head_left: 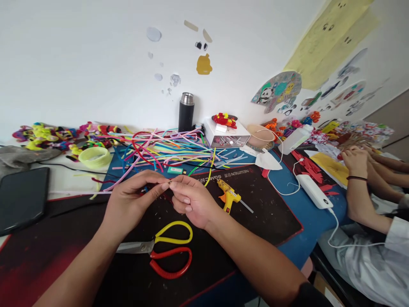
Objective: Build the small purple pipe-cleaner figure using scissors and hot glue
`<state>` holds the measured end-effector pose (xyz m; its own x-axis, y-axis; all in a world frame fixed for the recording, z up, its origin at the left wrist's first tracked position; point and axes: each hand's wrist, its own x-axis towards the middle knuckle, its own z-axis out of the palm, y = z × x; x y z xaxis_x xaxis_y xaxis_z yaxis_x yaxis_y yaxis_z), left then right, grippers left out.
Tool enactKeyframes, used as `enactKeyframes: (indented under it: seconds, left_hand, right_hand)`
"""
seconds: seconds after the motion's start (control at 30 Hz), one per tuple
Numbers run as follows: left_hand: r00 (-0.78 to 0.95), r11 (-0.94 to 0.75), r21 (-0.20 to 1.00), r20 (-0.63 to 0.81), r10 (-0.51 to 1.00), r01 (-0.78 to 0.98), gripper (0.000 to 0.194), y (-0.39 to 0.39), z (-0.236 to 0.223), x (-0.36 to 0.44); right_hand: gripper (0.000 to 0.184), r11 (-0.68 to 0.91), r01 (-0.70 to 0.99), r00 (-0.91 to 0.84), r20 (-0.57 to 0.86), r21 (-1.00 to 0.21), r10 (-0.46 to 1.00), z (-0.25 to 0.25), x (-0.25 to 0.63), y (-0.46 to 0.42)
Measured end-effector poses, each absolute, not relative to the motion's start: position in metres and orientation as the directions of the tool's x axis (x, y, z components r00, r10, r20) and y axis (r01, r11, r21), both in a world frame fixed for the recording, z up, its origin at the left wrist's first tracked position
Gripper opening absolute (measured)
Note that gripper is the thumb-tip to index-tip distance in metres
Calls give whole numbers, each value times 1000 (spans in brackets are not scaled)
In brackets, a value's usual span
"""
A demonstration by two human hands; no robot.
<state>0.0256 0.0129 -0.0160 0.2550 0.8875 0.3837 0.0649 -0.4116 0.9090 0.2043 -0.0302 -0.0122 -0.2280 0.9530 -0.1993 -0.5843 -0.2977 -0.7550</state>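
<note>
My left hand (134,198) and my right hand (194,199) meet above the dark mat (255,238), thumbs and fingertips pinched together. Whatever lies between the fingertips is too small and too covered to name. Just below them on the mat lie scissors (171,251) with one yellow and one red handle, blades pointing left. A yellow glue gun (228,197) with a clear stick in it rests right of my right hand. Behind the hands spreads a heap of colourful pipe cleaners (172,147). A small green box (175,170) sits in front of the heap.
A black phone (24,198) lies at left near a pale green ring (94,157) and pipe-cleaner figures (47,135). Against the wall stand a black flask (186,113) and a white box (223,135). At right, a cabled white power strip (315,192) and another person's hands (356,160).
</note>
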Motion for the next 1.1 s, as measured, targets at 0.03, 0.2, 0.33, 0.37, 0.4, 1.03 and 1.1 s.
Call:
enactKeyframes:
  seconds: [0.03, 0.2, 0.33, 0.37, 0.4, 1.03, 1.1]
  left_hand:
    - [248, -401, 914, 376, 893, 59, 18, 12, -15, 26]
    - [227, -420, 903, 393, 891, 87, 11, 9, -14, 28]
    - [239, -436, 890, 398, 886, 132, 9, 8, -14, 29]
    - [243, -435, 890, 396, 886, 136, 9, 8, -14, 29]
    - [244, -434, 891, 395, 886, 133, 8, 8, -14, 29]
    - [268, -54, 994, 78, 960, -93, 39, 8, -12, 29]
    - [272, 49, 982, 2, 962, -180, 47, 9, -8, 31]
  right_hand:
    - [34, -293, -583, -224, -198, -758, 954, -11, 204, -30]
    - [31, -281, -569, -189, -210, -773, 959, -9, 204, -30]
    - [31, -276, -562, -157, -227, -780, 961, -9, 203, -30]
    - [31, -275, -563, -154, -228, -780, 961, -9, 202, -30]
    - [32, -273, -565, -153, -226, -779, 962, -9, 202, -31]
    - [40, -207, -582, -109, -177, -786, 978, -16, 198, -32]
    - [40, -183, -576, -81, -168, -796, 983, -16, 197, -31]
